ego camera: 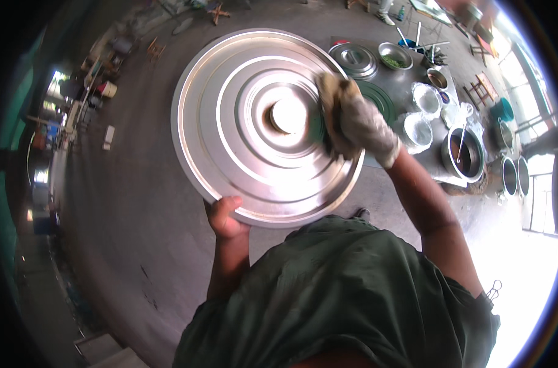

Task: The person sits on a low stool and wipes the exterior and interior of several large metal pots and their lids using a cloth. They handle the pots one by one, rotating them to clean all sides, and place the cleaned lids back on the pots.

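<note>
A large round metal lid [233, 152] with raised concentric rings is held up in front of me. My left hand [226, 217], bare, grips its lower left rim, with the thumb on the face towards me. My right hand [368, 122] wears a pale work glove and presses a bunched brownish cloth [336, 115] against the right side of the lid; hand and cloth are somewhat blurred. Brownish marks show around the centre of the lid and along its lower right rim.
To the right stands a metal table [384, 50] with a smaller lid [353, 60], a bowl of green food [395, 56], plastic-covered containers [416, 131] and a deep pot [463, 154] holding a ladle. Wooden stools [483, 89] and further pots [508, 177] lie beyond. A person's legs [385, 10] show at the top.
</note>
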The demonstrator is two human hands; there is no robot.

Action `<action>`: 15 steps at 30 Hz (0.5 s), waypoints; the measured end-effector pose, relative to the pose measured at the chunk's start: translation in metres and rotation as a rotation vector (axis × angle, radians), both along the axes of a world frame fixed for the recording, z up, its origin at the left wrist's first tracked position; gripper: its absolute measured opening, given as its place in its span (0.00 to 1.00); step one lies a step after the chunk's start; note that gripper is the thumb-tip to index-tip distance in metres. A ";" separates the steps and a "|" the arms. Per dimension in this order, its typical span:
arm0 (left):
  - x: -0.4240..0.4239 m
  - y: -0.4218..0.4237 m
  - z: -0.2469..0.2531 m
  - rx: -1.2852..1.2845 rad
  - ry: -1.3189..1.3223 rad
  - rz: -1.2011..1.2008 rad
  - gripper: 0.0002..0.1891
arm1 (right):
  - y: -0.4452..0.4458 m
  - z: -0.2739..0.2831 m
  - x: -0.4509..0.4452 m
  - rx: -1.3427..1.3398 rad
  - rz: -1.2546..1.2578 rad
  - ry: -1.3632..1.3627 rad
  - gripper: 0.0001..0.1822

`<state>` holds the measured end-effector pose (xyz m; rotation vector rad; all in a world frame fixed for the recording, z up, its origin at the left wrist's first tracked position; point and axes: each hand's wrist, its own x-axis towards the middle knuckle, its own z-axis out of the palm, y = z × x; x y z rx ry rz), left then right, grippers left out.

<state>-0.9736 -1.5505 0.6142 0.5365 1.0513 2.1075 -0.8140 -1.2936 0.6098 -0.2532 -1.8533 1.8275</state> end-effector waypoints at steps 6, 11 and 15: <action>-0.041 0.014 -0.003 -0.024 0.354 0.053 0.38 | -0.099 -0.016 -0.023 0.428 0.211 -0.163 0.08; -0.051 -0.017 0.032 -0.195 0.583 -0.027 0.12 | -0.047 -0.009 -0.006 0.333 0.093 -0.218 0.12; -0.065 -0.027 0.071 -0.142 1.620 -0.308 0.34 | -0.021 -0.037 0.019 -0.170 -0.065 -0.173 0.15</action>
